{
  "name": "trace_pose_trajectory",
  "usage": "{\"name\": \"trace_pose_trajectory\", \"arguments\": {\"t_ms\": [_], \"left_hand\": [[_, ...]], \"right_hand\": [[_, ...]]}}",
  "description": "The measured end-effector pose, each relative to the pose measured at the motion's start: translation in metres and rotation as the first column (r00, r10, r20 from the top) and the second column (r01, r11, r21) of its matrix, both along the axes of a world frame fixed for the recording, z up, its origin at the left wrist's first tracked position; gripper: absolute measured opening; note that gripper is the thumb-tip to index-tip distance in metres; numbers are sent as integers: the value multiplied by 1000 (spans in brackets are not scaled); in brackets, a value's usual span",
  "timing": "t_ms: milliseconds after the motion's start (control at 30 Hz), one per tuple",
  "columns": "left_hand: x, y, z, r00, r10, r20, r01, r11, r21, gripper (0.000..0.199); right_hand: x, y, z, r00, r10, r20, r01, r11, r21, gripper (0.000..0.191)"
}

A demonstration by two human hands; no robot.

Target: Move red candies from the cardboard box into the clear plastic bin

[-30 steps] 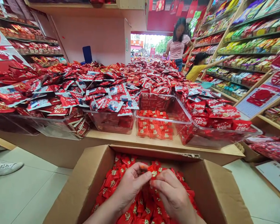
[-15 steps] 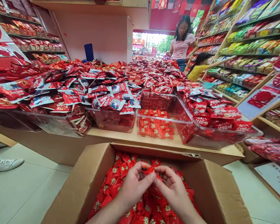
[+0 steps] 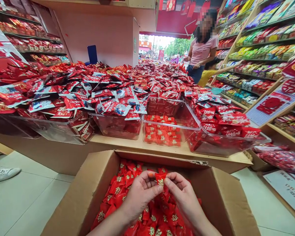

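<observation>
Between my two hands is a small red packet (image 3: 160, 179) with a gold character facing me. My left hand (image 3: 142, 194) pinches its left side with thumb and fingers, and my right hand (image 3: 182, 193) grips its right edge. Both hands are over an open cardboard box (image 3: 226, 196) that holds many similar red packets (image 3: 118, 190). Beyond the box, a clear plastic bin (image 3: 172, 126) on a wooden ledge contains the same kind of packets in neat rows, low in its front part.
Bins heaped with red and white snack packs (image 3: 120, 101) flank the clear bin. A person in a pink shirt (image 3: 203, 49) stands at the back right, with someone in yellow behind. Stocked shelves (image 3: 267, 55) line the right side. A white shoe (image 3: 5, 173) shows at left.
The packet between my hands now shows its gold character upright and flatter. The person in pink has moved right and now partly covers the one in yellow. The view has shifted slightly.
</observation>
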State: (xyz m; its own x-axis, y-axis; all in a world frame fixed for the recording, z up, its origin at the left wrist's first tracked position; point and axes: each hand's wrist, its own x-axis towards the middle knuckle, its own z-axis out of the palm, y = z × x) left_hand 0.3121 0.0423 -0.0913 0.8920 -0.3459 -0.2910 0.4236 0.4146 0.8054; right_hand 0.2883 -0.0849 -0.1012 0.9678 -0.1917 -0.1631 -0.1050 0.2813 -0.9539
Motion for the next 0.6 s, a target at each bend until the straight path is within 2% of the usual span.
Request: {"name": "trace_pose_trajectory", "arguments": {"t_ms": [100, 200, 267, 400, 433, 500, 567, 600], "left_hand": [[1, -1, -3, 999, -30, 25, 28, 996, 90, 25], [1, -1, -8, 990, -98, 105, 83, 987, 138, 23], [1, 0, -8, 986, -89, 144, 69, 988, 135, 23], [3, 3, -3, 984, -87, 155, 66, 989, 132, 22], [4, 4, -1, 984, -85, 154, 64, 989, 136, 25], [6, 5, 0, 984, -91, 153, 64, 983, 170, 29], [6, 6, -6, 972, -154, 175, 100, 953, 286, 27], [5, 7, -11, 957, -217, 192, 133, 917, 375, 24]], "right_hand": [[0, -1, 3, 999, -22, 36, 22, 1000, -8, 26], [2, -4, 5, 996, 51, 75, -46, 997, -60, 22], [3, -5, 4, 995, 82, 53, -79, 995, -59, 19], [2, -7, -1, 996, 91, -20, -87, 987, 138, 22], [2, -8, 1, 995, 96, -32, -91, 986, 137, 22], [2, -14, 12, 997, 76, -23, -76, 997, 4, 22], [6, -25, 37, 998, 3, 60, 9, 980, -200, 21], [12, -31, 56, 991, -38, 130, 74, 955, -288, 21]]}}
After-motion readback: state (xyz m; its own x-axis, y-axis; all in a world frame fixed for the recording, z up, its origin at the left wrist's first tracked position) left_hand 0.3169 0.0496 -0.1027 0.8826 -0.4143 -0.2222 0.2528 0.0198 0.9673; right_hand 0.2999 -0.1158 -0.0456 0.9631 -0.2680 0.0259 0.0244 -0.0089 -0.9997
